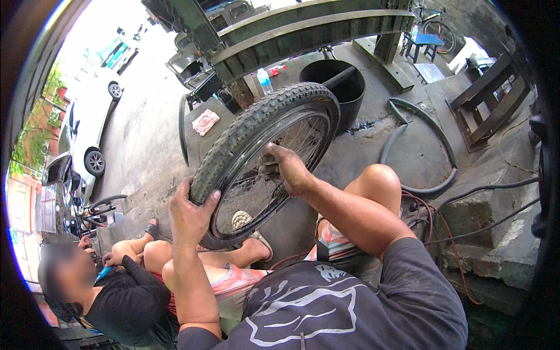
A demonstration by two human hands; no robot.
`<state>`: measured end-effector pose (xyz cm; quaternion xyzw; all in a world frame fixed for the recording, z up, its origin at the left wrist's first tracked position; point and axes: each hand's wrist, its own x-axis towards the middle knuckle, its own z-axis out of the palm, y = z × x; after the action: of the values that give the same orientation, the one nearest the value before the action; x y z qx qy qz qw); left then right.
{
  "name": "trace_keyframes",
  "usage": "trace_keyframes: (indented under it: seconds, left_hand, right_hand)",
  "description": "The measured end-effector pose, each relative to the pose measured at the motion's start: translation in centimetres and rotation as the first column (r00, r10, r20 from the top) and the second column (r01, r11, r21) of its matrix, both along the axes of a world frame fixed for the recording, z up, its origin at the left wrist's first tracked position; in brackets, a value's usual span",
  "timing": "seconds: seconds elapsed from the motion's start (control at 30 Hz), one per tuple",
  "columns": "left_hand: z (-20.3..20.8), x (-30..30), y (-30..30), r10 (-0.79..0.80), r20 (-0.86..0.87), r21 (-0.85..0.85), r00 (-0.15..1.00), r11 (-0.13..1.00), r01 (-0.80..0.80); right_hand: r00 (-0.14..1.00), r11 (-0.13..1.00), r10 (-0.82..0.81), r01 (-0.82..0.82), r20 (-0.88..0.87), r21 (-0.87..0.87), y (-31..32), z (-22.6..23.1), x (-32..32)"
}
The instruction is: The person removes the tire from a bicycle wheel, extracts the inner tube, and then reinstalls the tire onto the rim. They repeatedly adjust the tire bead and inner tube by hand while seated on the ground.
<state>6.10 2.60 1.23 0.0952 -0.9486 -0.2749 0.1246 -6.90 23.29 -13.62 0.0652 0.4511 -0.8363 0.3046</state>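
At the left of the frame a white car (96,125) stands on the pavement, and at the lower left another person in a black top (131,303) sits close beside the wearer. Left of centre, the left hand (195,211) is closed around the edge of a knobbly black tyre (230,140), thumb on its inner side and fingers over the tread. The tyre is on a spoked wheel (286,122), which is tilted across the middle of the frame from lower left to upper right. A pink cloth (206,122) lies on the ground beyond it, and a clear bottle (265,81) stands above the tyre. At the centre, the right hand (284,169) is at the inner side of the wheel with its fingers curled; I cannot tell whether they have hold of anything. Right of the tyre's upper end is a round black tub (350,96); farther right come a blue stool (426,39) at the upper right and a loop of grey tubing (448,143) on the floor
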Motion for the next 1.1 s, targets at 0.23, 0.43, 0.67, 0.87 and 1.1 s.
trace_keyframes:
  seconds: [0.23,0.43,0.67,0.87,1.1]
  left_hand:
    - [-0.4,0.2,-0.7,-0.007,0.006,-0.041,1.000,0.999,0.008]
    - [-1.0,0.7,-1.7,-0.013,0.012,-0.040,1.000,0.999,0.013]
    - [-0.5,1.2,-1.2,0.014,-0.020,0.023,1.000,1.000,-0.014]
    - [-0.4,0.9,-0.9,0.039,-0.035,0.021,0.999,0.999,-0.038]
    - [-1.0,0.8,-2.1,0.018,-0.071,0.049,0.997,0.999,-0.014]
  right_hand:
    - [0.980,0.994,0.049,-0.030,-0.190,0.102,-0.1,0.1,0.0]
    - [0.958,0.972,0.089,-0.023,-0.273,0.234,0.4,0.2,0.1]
    - [0.942,0.930,0.098,0.028,-0.320,0.368,1.6,0.2,-0.8]
    - [0.894,0.910,0.134,0.059,-0.427,0.410,1.3,-0.5,-1.7]
    - [0.879,0.887,0.169,0.061,-0.445,0.457,-0.1,0.2,-2.5]
